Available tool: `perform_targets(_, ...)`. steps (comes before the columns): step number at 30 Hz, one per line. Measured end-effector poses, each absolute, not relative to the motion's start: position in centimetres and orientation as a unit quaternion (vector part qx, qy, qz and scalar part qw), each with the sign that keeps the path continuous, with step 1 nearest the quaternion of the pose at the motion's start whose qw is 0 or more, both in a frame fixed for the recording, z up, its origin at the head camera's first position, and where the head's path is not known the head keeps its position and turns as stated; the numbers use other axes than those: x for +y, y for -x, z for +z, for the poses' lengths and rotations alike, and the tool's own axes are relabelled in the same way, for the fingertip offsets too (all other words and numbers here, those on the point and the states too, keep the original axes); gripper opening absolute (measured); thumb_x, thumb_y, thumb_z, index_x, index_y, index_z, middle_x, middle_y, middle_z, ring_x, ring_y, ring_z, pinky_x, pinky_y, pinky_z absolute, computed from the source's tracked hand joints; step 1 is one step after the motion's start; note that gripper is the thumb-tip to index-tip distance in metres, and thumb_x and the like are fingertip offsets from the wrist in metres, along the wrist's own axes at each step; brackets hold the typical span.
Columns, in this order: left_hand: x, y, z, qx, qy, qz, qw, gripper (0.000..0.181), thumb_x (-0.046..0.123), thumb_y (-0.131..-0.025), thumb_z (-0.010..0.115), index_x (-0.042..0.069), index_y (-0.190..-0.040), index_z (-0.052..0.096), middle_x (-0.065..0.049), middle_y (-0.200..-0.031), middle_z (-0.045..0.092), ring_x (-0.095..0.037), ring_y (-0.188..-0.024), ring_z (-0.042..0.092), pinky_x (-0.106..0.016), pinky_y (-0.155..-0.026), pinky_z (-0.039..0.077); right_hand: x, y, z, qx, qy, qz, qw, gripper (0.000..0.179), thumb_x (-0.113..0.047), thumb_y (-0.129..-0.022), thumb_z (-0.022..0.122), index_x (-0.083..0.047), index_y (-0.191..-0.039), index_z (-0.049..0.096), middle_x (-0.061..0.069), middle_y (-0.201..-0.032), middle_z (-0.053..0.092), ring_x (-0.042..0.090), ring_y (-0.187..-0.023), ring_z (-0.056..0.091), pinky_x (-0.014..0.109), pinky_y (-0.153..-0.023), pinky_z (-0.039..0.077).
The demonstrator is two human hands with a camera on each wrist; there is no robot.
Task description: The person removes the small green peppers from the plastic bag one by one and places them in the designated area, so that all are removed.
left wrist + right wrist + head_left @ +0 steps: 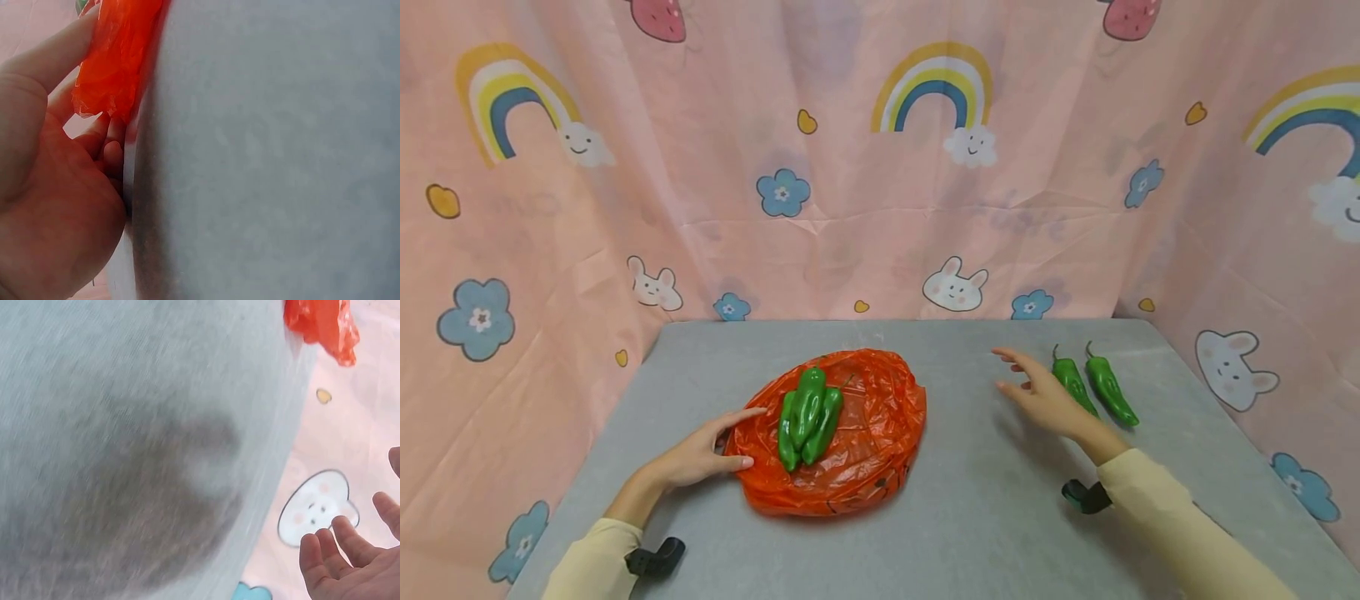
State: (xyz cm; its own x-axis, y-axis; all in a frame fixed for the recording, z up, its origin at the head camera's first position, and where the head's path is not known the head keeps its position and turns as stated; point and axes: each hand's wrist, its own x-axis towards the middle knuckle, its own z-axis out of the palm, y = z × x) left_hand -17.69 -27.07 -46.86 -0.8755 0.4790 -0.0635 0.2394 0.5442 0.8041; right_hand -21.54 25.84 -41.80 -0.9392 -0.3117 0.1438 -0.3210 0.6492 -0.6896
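Observation:
A red plastic bag [880, 433] lies spread on the grey table, with three glossy green peppers [808, 408] piled on its left part. My left hand [696, 454] holds the bag's left edge, thumb and index finger set apart along it. In the left wrist view, the red film [122, 56] runs between the thumb and the curled fingers of that hand. Over the table to the right, my right hand [1045, 400] is empty, its fingers loosely bent and pointing left. Two more green peppers [1108, 387] lie side by side just beyond it, the nearer one partly covered by the hand.
The grey table [962, 500] reaches back to a pink curtain [850, 250] printed with rainbows and rabbits, which also hangs along both sides. A dark wrist-worn device [658, 557] sits at the left cuff, another [1084, 497] at the right.

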Motion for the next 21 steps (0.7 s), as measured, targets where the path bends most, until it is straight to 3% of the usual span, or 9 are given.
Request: perform_targets(21, -27.1, 17.9, -47.1, 0.862, -0.212, 0.438, 0.143, 0.07, 0.026, -0.092, 0.074, 0.013, -0.153, 0.043, -0.029, -0.159, 0.035, -0.054, -0.146, 0.03, -0.075, -0.115, 0.023, 19.6, 21.1, -41.9, -0.898, -0.224, 0.379, -0.021, 0.054, -0.018, -0.1, 0.062, -0.009, -0.15, 0.044, 0.021, -0.151, 0.048, 0.046, -0.132, 0.047, 0.063, -0.103, 0.047)
